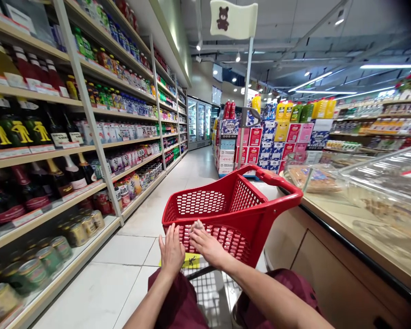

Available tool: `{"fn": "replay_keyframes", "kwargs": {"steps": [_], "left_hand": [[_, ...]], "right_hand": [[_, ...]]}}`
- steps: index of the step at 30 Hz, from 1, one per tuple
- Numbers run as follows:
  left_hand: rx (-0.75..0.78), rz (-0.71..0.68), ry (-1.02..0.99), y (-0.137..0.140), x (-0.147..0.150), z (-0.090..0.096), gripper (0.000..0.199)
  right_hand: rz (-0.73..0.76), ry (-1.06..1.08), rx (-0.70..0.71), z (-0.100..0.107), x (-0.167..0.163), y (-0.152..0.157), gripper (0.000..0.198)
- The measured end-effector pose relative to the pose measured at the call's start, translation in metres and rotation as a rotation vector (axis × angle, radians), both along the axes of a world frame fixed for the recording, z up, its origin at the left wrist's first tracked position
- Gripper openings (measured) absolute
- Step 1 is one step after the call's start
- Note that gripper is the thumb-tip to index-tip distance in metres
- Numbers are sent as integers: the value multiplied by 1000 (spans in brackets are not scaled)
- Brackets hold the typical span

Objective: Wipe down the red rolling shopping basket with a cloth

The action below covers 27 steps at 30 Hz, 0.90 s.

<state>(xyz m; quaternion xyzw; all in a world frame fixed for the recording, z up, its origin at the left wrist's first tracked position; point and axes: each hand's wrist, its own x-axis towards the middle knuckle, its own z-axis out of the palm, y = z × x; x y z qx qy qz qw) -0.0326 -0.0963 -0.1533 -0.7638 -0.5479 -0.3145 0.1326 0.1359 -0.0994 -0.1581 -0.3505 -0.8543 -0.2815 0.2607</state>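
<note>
In front of me stands a small red plastic shopping cart (208, 201) with lattice walls, its handle (281, 194) at the right. Against its near side wall rests my left hand (171, 251), fingers stretched upward and apart, holding nothing. My right hand (207, 244) is beside it at the same wall, fingers bent over a small crumpled whitish wad (197, 225); whether this is tissue or cloth I cannot tell. A pole with a bear flag (233, 19) rises from the cart. Below the basket, a yellow sign (192, 261) shows partly behind my hands.
Shelves (89, 107) of bottles and cans line the left side. A display counter (329, 228) with clear covers stands close on the right. Stacked drink boxes (253, 144) lie beyond the cart, and a tiled aisle (198, 160) runs toward glass-door fridges (198, 119).
</note>
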Motion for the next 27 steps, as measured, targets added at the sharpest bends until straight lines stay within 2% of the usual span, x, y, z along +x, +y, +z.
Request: {"fn": "replay_keyframes", "kwargs": {"steps": [4, 9, 15, 19, 24, 27], "left_hand": [[27, -32, -4, -1, 10, 2, 50], [55, -81, -3, -1, 19, 6, 51], [49, -137, 16, -6, 36, 13, 51], [47, -175, 39, -8, 47, 17, 51], [34, -196, 41, -9, 60, 19, 54], [22, -229, 55, -11, 67, 21, 54]], "right_hand": [[-54, 104, 30, 11, 8, -1, 32], [-21, 9, -73, 3, 32, -15, 29], [-192, 175, 42, 7, 68, -32, 37], [-150, 111, -11, -5, 89, -47, 34], [-251, 310, 107, 13, 114, -55, 39], [-227, 294, 129, 10, 129, -65, 38]]}}
